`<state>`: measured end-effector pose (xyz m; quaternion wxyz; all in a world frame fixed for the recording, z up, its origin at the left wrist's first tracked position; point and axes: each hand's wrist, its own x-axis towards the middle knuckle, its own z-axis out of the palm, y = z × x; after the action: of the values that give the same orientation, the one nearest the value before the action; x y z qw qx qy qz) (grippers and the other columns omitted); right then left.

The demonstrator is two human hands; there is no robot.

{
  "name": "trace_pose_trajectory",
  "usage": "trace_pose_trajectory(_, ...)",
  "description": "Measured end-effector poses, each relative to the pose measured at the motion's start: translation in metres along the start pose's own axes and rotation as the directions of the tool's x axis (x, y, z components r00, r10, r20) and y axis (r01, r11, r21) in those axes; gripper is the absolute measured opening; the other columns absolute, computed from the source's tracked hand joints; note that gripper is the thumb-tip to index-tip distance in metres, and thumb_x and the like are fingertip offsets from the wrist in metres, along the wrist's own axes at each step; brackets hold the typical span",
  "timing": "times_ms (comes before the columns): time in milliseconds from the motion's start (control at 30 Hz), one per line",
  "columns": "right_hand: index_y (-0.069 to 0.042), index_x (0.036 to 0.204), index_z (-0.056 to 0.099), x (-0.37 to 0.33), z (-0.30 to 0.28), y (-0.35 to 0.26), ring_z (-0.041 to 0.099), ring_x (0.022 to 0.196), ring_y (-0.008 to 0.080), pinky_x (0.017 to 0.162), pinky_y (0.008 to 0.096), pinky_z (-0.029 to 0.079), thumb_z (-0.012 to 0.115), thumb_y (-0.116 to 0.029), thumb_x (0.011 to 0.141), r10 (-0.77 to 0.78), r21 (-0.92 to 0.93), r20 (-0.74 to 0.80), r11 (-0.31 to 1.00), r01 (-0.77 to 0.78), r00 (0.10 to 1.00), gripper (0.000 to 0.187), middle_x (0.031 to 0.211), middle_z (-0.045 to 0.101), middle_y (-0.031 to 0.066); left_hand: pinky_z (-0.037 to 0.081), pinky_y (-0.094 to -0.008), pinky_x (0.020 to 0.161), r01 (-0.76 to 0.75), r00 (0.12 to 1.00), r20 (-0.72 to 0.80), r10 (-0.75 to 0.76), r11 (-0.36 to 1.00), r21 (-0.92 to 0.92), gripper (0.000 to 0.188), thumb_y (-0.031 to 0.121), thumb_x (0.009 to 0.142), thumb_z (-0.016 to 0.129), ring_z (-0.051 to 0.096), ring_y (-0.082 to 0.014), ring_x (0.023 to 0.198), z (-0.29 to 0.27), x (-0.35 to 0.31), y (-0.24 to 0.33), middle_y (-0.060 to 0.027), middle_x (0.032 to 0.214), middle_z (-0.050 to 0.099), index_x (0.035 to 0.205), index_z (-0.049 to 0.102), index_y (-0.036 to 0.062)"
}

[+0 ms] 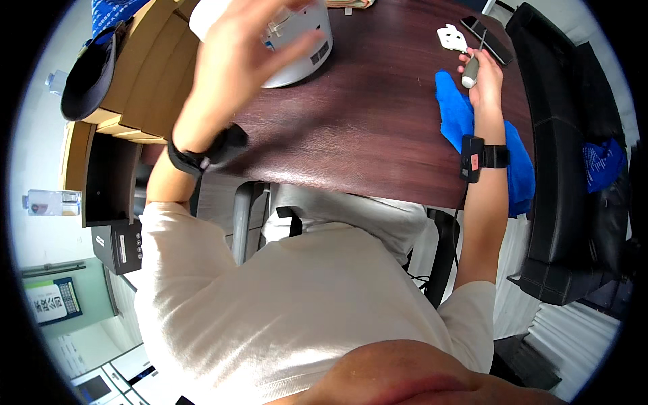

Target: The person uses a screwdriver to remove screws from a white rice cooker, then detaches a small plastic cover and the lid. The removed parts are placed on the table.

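The left hand is raised over the dark wooden table with its fingers spread and loosely bent. It is blurred, so I cannot tell for sure if it grips or only touches the white round appliance in front of it. The palm covers the left part of this appliance, and the top of the appliance is cut off by the upper edge of the view. A small label shows on its side, too small to make out.

The right hand is closed around the grey handle of a screwdriver. The thin shaft points up and away from the person, toward a small white plastic part lying near it on the table. Beside this part lies a dark flat object, hard to identify. The right wrist rests on a blue cloth, which hangs over the near edge of the table.

Both wrists carry a black band. At the left stand cardboard boxes with a dark cap on them.
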<state>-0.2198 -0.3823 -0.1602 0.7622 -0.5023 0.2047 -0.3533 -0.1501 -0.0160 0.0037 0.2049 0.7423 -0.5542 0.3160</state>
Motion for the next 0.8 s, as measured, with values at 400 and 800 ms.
trace_pose_trajectory(400,0.004,0.132,0.037,-0.058,0.06,-0.003,0.062,0.079,0.018,0.056,0.0284,0.054,0.053,0.002,0.087,-0.009,-0.069,0.431,0.997,0.043,0.903,0.048,0.117,0.056,0.0176,0.037,-0.0454,0.101,-0.036,0.924,0.383,-0.001,0.995,0.09,0.042,0.037,0.095,0.046,0.047,-0.0333,0.117,-0.014,0.039,-0.118,-0.0207,0.12,0.056,0.108,0.063,0.0012)
trace_pose_trajectory(800,0.001,0.135,0.037,-0.078,0.075,0.033,0.057,0.059,0.0128,0.048,0.0257,0.049,0.057,0.008,0.079,0.16,-0.371,0.483,0.928,0.036,0.861,0.06,0.118,0.053,0.0152,0.051,-0.0379,0.078,0.273,0.59,0.614,-0.524,0.845,0.459,0.064,0.064,0.087,0.04,0.065,-0.0322,0.096,-0.039,0.099,-0.055,-0.0161,0.102,0.069,0.107,0.071,0.0111)
